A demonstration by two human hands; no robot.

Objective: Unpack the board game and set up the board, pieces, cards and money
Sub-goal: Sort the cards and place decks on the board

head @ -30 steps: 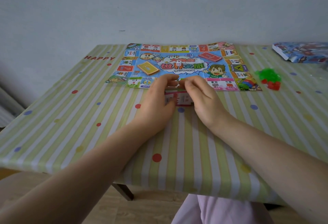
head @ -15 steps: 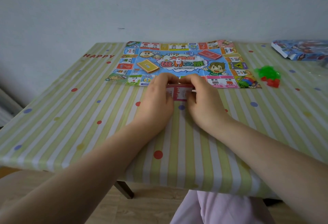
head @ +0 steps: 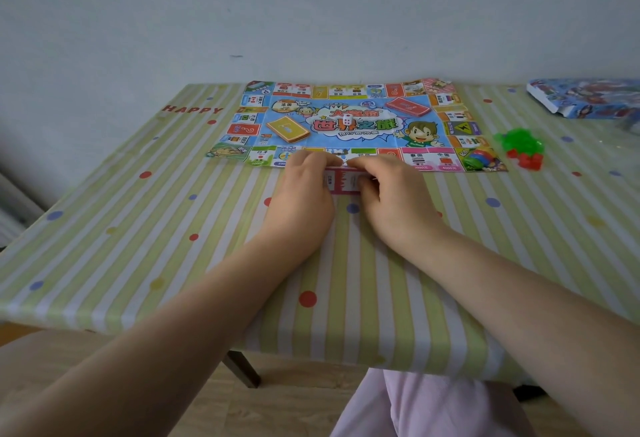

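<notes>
Cards (head: 341, 183), pinched between left hand (head: 304, 194) and right hand (head: 394, 194), could scatter onto the board (head: 349, 124) just beyond if the pinch slackens.

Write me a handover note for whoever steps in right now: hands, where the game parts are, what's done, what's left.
Left hand and right hand both grip a small red-and-white stack of paper slips on the table, just in front of the board.
Done: board unfolded flat; yellow card deck and red card deck on it, die at centre; green and red pieces piled right of the board.
Left: set down the held stack; the green and red pieces are not sorted. Game box lies at far right.
</notes>
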